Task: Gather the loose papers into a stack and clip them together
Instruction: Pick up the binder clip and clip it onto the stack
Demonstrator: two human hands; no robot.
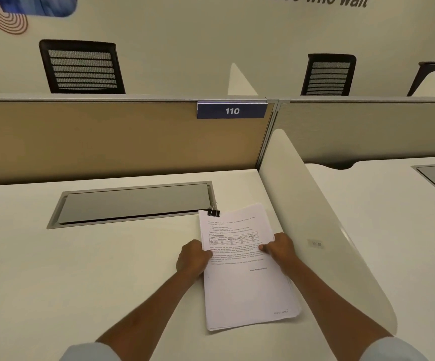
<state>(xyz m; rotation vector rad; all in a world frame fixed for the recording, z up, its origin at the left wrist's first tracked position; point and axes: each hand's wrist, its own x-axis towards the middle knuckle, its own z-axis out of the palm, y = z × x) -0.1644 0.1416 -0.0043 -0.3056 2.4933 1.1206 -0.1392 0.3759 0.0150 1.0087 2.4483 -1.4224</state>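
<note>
Office cubicle setup was what I had on the feed: a smooth off-white desk [68, 269] backed by a tan fabric partition [107, 136], with a blue plate reading 110 [232, 110] clipped along its top edge and two black mesh-backed chairs behind it.

Going left to right: a long grey metal cable flap [133, 203] sat recessed flush in the desk. Just right of its end was the black binder clip [213, 212], wire handles up, already biting the top left corner of the paper stack [247, 282]. So I'd say the clipping itself looked done, and this was more of a squaring-up or set-down moment.

My left hand [193, 257] was curled around the stack's left edge, thumb on top of the printed page. My right hand [278, 250] did the same on the right edge. Holding both sides at mid-height made sense to me, since thin sheets flop otherwise. The stack lay flat on the desk, slightly skewed, and the lower edges fanned out a bit, so it wasn't perfectly flush.

Right of that stood a curved, matte white divider panel [328, 230], with the papers tucked near its base.
</note>
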